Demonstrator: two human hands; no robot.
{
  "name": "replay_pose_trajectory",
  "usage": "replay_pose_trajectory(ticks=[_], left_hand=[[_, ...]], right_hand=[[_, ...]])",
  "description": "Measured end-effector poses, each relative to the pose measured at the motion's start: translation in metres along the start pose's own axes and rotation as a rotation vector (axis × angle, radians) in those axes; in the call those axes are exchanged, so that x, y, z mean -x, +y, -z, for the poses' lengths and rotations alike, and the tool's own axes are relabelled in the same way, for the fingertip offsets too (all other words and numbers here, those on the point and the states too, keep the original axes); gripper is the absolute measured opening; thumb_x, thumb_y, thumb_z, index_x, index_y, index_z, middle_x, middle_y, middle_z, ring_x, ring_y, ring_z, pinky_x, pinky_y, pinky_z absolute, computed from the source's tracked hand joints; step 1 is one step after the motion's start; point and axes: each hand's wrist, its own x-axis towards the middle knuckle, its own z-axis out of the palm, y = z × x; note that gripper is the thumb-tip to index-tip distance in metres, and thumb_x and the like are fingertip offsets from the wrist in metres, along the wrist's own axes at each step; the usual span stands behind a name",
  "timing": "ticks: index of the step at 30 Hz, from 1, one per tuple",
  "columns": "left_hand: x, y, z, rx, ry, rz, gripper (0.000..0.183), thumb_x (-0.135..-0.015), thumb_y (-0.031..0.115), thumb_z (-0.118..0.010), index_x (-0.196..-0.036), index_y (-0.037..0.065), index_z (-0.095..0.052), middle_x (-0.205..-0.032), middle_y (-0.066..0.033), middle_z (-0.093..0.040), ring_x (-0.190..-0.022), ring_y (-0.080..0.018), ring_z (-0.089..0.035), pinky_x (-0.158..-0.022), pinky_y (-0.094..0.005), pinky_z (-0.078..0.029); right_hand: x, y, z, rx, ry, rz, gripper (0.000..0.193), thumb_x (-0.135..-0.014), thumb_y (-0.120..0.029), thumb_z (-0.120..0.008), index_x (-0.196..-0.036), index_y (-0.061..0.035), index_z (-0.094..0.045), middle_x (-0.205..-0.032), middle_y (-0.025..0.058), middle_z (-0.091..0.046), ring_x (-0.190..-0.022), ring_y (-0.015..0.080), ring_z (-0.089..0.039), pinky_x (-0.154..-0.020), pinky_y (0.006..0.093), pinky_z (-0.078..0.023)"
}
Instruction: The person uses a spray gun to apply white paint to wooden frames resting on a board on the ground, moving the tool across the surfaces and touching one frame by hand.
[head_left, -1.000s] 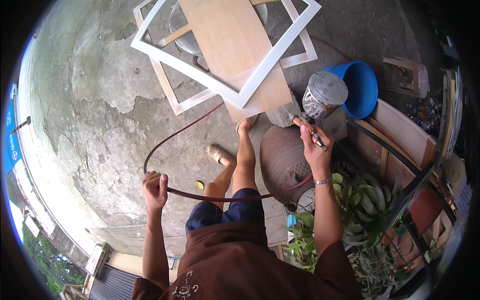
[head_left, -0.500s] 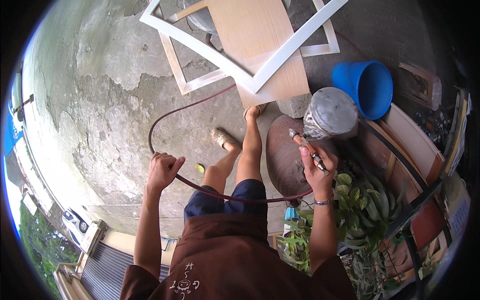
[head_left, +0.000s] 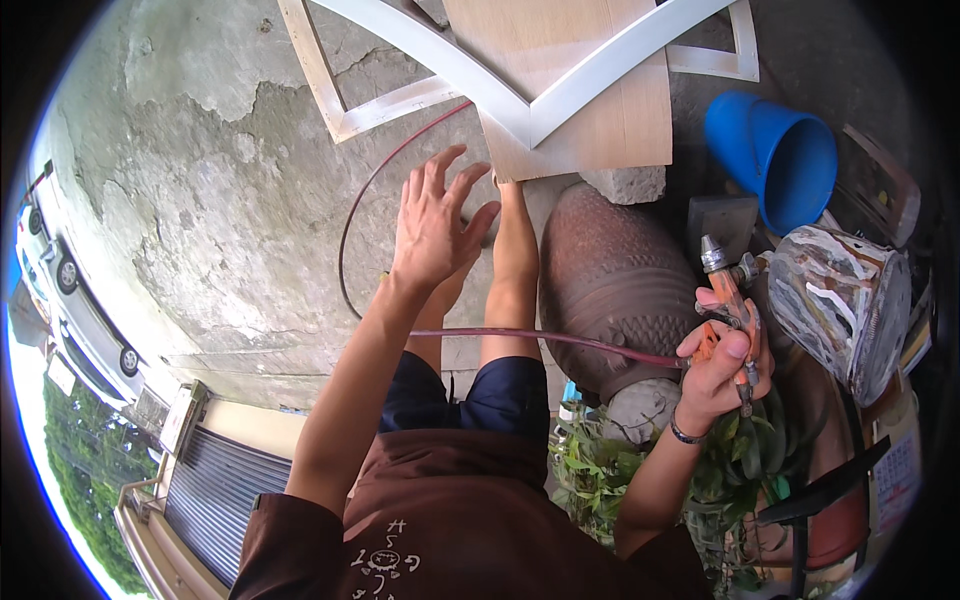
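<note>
Holding one sprayer (head_left: 729, 290) — right grip (head_left: 718, 380)

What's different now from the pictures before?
The left hand let go of the hose and moved forward and right, fingers spread. The right hand moved right with the spray gun, and the can swung right and closer to the body, tilting. The frame, board, bucket and pot look unmoved.

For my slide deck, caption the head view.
Right hand holding an orange spray gun on a dark red hose, left hand open above weathered concrete floor.
</note>
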Motion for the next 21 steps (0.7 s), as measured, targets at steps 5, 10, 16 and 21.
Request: replay_pose_trajectory(ticks=[5, 10, 16, 21], left_hand=[[-0.035, 0.023, -0.029, -0.084, -0.034, -0.04, 0.075, -0.089, 0.043, -0.073, -0.154, 0.024, -0.041, -0.163, -0.0211, -0.021, -0.147, -0.042, -0.027, -0.118, -0.0528, -0.029], [-0.053, 0.033, -0.048, -0.14, -0.046, -0.042, 0.092, -0.091, 0.057, -0.065, -0.164, 0.023, -0.021, -0.168, -0.0246, -0.007, -0.155, -0.044, -0.011, -0.123, -0.0571, -0.018], [-0.052, 0.041, -0.061, -0.153, -0.138, -0.092, 0.086, -0.091, 0.056, -0.067, -0.162, 0.031, -0.027, -0.169, -0.0208, -0.006, -0.155, -0.0451, -0.009, -0.123, -0.0593, -0.016], [-0.046, 0.043, -0.061, -0.138, -0.115, -0.125, 0.087, -0.092, 0.054, -0.066, -0.163, 0.026, -0.024, -0.169, -0.021, -0.006, -0.155, -0.0446, -0.009, -0.123, -0.0595, -0.014]], right_hand=[[-0.01, 0.006, -0.006, -0.007, -0.007, 0.007, 0.055, -0.107, -0.038, -0.047, -0.097, 0.0111, -0.069, -0.087, 0.0167, -0.074, -0.042, 0.0129, -0.056, -0.04, 0.0248, -0.041], [-0.014, 0.014, -0.004, -0.032, 0.005, -0.014, 0.055, -0.106, -0.039, -0.047, -0.098, 0.0115, -0.068, -0.087, 0.0174, -0.074, -0.042, 0.0126, -0.056, -0.038, 0.0241, -0.04], [-0.017, 0.011, -0.002, -0.04, 0.011, -0.036, 0.055, -0.106, -0.039, -0.048, -0.098, 0.0115, -0.068, -0.088, 0.018, -0.074, -0.042, 0.0126, -0.055, -0.037, 0.024, -0.039], [-0.013, 0.015, 0.001, -0.043, 0.02, -0.054, 0.056, -0.106, -0.04, -0.048, -0.098, 0.0121, -0.068, -0.088, 0.0184, -0.074, -0.041, 0.0126, -0.055, -0.037, 0.024, -0.039]])
